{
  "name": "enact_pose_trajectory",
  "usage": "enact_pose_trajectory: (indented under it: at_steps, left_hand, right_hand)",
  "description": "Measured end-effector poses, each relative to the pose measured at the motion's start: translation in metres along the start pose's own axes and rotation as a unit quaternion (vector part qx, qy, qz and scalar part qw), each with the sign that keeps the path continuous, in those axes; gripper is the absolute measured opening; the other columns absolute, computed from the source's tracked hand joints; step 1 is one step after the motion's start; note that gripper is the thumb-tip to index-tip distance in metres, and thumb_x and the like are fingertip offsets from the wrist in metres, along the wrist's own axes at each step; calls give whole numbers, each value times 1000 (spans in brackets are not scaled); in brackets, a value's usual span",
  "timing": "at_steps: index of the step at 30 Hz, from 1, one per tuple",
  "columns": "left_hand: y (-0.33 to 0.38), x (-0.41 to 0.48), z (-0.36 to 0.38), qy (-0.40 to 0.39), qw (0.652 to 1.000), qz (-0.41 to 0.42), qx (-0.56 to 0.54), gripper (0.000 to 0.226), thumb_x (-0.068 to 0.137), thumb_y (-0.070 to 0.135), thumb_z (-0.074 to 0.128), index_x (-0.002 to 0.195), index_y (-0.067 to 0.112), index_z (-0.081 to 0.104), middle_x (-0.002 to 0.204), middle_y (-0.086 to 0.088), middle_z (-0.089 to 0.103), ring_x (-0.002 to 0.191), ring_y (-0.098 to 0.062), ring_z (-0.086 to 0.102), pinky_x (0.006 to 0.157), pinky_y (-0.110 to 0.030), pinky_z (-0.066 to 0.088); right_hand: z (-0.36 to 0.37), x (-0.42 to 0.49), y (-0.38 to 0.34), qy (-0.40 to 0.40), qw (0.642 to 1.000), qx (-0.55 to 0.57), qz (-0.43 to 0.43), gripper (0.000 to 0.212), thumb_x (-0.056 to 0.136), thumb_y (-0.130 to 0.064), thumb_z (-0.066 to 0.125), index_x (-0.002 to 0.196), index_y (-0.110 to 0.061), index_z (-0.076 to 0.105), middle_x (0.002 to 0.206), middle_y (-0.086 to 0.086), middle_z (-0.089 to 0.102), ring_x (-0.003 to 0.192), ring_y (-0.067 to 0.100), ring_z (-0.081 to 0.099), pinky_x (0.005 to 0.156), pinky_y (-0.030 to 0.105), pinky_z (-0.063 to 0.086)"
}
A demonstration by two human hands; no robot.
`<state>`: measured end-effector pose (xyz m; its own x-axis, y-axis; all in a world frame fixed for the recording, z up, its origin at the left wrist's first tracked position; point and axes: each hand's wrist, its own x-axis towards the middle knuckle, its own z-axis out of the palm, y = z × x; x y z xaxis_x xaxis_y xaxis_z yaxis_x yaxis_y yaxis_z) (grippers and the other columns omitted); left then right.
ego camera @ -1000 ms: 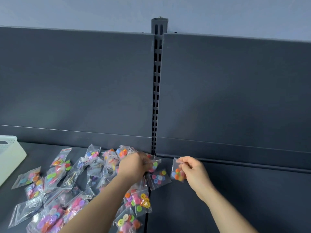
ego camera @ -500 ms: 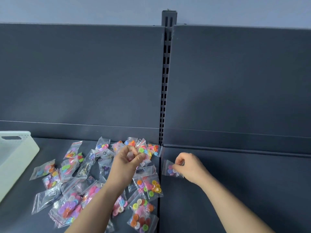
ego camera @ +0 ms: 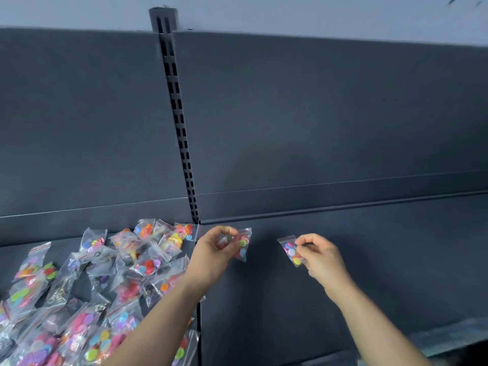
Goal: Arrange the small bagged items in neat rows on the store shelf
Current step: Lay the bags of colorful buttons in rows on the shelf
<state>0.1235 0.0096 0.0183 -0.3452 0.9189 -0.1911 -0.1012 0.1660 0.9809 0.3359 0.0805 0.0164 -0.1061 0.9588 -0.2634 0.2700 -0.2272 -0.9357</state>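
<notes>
Head view: left hand (ego camera: 214, 256) pinches first button bag (ego camera: 243, 244), long axis near upright; right hand (ego camera: 320, 257) pinches second button bag (ego camera: 290, 250) (tilted, top leaning left) over shelf (ego camera: 343, 299).

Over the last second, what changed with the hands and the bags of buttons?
The left hand has lifted a bag of buttons out of the pile and carried it right, past the slotted upright. The right hand, pinching a second bag throughout, has shifted further right along the shelf. The pile lies as before.
</notes>
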Motion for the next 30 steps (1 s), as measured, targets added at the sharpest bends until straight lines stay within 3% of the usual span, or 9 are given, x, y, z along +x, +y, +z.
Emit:
enact_pose_trajectory:
  at_steps: [5, 8, 11, 14, 18, 21, 24, 27, 30]
  left_hand:
    - [-9, 36, 44, 12, 1000, 1, 8, 19, 77, 0, 75, 85, 11, 61, 93, -10, 75, 78, -18, 68, 76, -32, 57]
    - [-19, 52, 65, 55, 995, -8, 81, 20, 76, 8, 79, 88, 16, 65, 86, -6, 73, 63, -15, 64, 80, -37, 55]
    - [-29, 65, 77, 92, 985, -29, 143, 25, 73, 20, 82, 88, 28, 64, 88, 1, 74, 61, -13, 65, 82, -41, 57]
    - [-31, 75, 82, 109, 960, -39, 256, 33, 67, 35, 80, 96, 40, 63, 92, 16, 72, 85, -9, 69, 83, -36, 55]
    - [-26, 74, 92, 146, 869, -16, 473, 46, 76, 52, 68, 119, 40, 55, 116, 18, 61, 100, -13, 61, 73, -27, 45]
    - [-30, 64, 95, 182, 857, 16, 482, 51, 81, 62, 59, 126, 39, 52, 130, 20, 49, 100, -13, 62, 71, -26, 43]
    - [-44, 52, 94, 182, 835, 106, 508, 34, 88, 55, 56, 118, 42, 60, 132, 23, 51, 86, -5, 66, 65, -23, 46]
    - [-55, 46, 91, 156, 800, 165, 555, 32, 87, 53, 44, 109, 46, 65, 123, 24, 60, 83, -3, 68, 57, -22, 52]
    - [-56, 47, 90, 149, 795, 176, 562, 34, 86, 52, 42, 108, 44, 67, 119, 21, 63, 83, -5, 69, 54, -22, 53]
  right_hand:
    - [-23, 26, -2, -9, 999, 33, -31, 22, 87, -3, 61, 87, -19, 76, 87, -2, 75, 73, 7, 69, 60, 15, 51]
    - [-38, 51, 0, -29, 999, 31, -34, 20, 87, -8, 63, 91, -23, 76, 89, -6, 75, 76, 8, 68, 64, 18, 52]
    - [-52, 75, 2, -61, 998, 10, -33, 21, 88, -10, 62, 92, -25, 76, 84, -6, 74, 69, 6, 65, 64, 21, 50]
    - [-58, 93, 3, -104, 994, 3, -32, 24, 90, -10, 60, 92, -29, 75, 80, -8, 74, 67, 6, 65, 65, 24, 50]
    - [-53, 108, 8, -148, 988, -23, -48, 24, 91, -11, 57, 92, -26, 76, 64, -3, 65, 48, 2, 47, 47, 16, 36]
    - [-45, 117, 11, -175, 981, -47, -68, 22, 91, -10, 55, 91, -15, 76, 58, -4, 61, 41, 1, 43, 45, 15, 33]
    - [-35, 122, 16, -186, 969, -113, -119, 23, 91, -12, 54, 86, -21, 75, 49, -11, 57, 42, 5, 49, 47, 21, 36]
    - [-29, 125, 19, -183, 936, -233, -192, 24, 91, -17, 54, 97, -29, 75, 83, -10, 64, 64, 14, 65, 63, 31, 50]
    - [-35, 124, 18, -152, 902, -333, -230, 26, 92, -26, 57, 114, -33, 68, 109, -9, 52, 75, 15, 64, 68, 30, 51]
